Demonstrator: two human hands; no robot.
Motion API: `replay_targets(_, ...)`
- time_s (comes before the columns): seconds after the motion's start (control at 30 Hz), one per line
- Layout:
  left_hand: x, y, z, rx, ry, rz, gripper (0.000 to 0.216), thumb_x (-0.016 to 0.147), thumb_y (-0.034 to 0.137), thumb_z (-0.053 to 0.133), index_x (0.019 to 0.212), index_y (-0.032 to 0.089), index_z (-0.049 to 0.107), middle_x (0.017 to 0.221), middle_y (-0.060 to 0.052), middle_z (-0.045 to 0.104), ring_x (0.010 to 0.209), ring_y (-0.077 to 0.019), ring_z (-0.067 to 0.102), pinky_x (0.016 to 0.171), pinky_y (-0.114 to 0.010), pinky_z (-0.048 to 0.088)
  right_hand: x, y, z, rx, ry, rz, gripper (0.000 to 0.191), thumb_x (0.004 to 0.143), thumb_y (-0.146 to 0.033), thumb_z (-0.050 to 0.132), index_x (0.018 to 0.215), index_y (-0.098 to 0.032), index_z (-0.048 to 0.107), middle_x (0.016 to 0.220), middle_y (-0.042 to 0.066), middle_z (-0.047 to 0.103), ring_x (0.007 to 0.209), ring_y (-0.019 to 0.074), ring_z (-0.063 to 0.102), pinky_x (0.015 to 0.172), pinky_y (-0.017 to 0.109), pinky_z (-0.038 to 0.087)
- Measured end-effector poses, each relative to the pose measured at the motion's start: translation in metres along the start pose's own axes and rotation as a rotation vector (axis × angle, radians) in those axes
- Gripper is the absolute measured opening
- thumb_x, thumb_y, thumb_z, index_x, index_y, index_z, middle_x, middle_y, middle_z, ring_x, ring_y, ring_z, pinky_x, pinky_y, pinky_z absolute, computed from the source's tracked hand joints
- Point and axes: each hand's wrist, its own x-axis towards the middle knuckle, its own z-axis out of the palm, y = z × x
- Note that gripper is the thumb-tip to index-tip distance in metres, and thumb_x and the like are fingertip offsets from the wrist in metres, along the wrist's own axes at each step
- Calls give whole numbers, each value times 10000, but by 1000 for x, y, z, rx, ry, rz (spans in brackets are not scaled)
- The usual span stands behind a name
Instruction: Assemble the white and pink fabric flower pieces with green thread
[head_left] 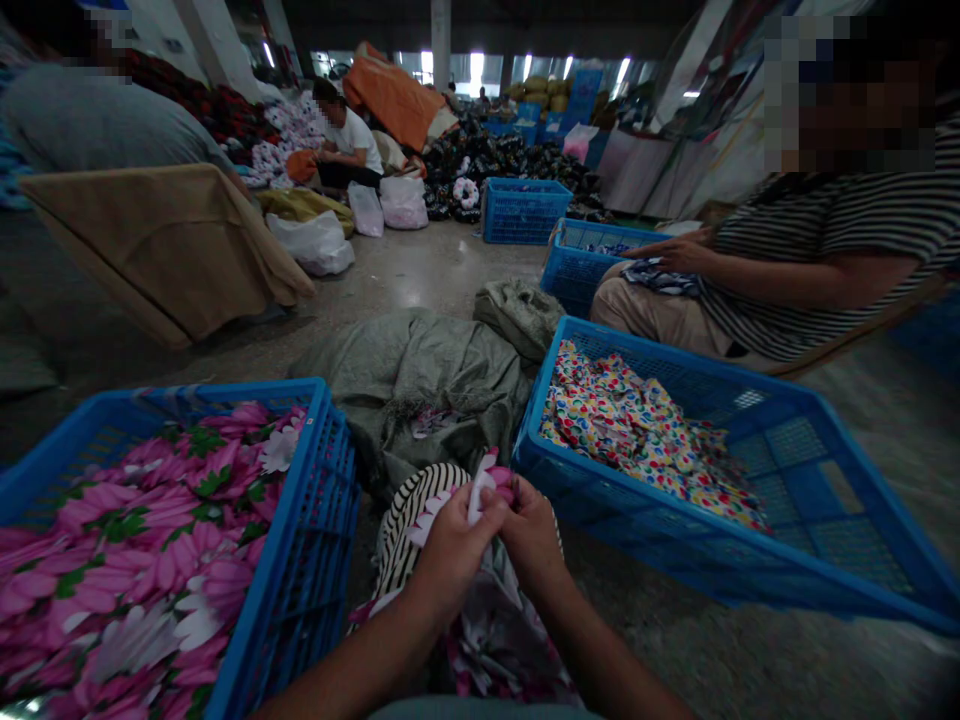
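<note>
My left hand [459, 540] and my right hand [531, 535] meet above my lap, both closed on a pink-and-white petal-shaped fabric piece [478, 490]. Its scalloped white side hangs out past my left fingers, and pink shows between the fingertips. Exactly how the fingertips grip it is partly hidden. Below, more pink-and-white fabric pieces [510, 625] lie in a heap on my lap. Black-and-cream striped cloth [409, 520] bulges just beyond my left hand. To the left, pink petal pieces with green leaf shapes [150, 530] fill a blue plastic crate [328, 480].
A blue crate [637, 555] at right holds colourful dotted fabric pieces [630, 430]. Grey-green sacks [420, 370] lie ahead. A person in a striped top [840, 240] sits at right, handling dark cloth. A brown cloth-covered chair back [165, 250] stands left; smaller crates [525, 212] stand farther off.
</note>
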Motion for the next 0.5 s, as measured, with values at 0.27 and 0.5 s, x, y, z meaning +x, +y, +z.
replay_targets(0.27,17,4,-11,-422,139,-241,124,817,204,535,740,133,600,592,1,610,504,-96,555,556,-228,478,-4,-12,-15,576,-83,359,371,563,-338,769,645,-204,433,356,-143,328,280,16,162,302,147,165)
replay_targets(0.5,-2,30,-6,-561,-220,-299,398,784,503,533,846,119,619,638,-39,644,524,-124,592,525,-222,466,-3,-7,-14,682,-340,648,392,677,-460,672,543,-163,455,307,-95,366,264,15,185,281,137,159)
